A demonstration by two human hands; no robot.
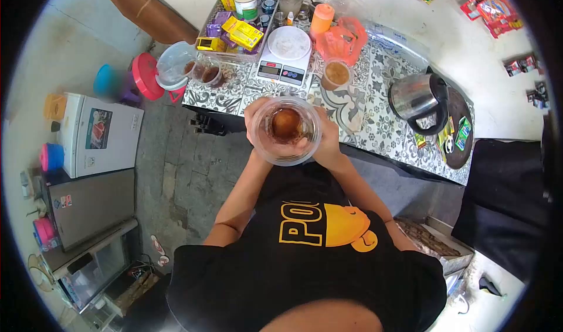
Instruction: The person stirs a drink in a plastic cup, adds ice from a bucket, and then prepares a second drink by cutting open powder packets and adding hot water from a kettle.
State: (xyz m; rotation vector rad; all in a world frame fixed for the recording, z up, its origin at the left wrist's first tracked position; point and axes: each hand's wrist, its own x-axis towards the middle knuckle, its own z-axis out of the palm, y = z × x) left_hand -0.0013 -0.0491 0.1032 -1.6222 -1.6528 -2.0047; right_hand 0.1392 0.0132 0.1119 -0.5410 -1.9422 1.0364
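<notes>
Close below my head I hold a clear plastic cup (pixel 286 124), seen from above through its round rim. Dark brown liquid shows at its bottom. My left hand (pixel 254 114) wraps round the cup's left side, and my right hand (pixel 326 134) closes on its right side; some fingers show through the clear plastic. Beyond the cup, on the patterned counter (pixel 370 106), stands another cup (pixel 336 75) with a lighter brown drink. A white digital kitchen scale (pixel 284 62) is behind my hands. To its left are cups with dark contents (pixel 208 73).
A basket (pixel 231 53) of boxes and jars, an orange bottle (pixel 322 19) and a red plastic bag (pixel 346 40) line the back. At right, a steel electric kettle (pixel 413 100) stands beside a dark tray (pixel 463 150) with sachets. A white freezer (pixel 105 135) is at left.
</notes>
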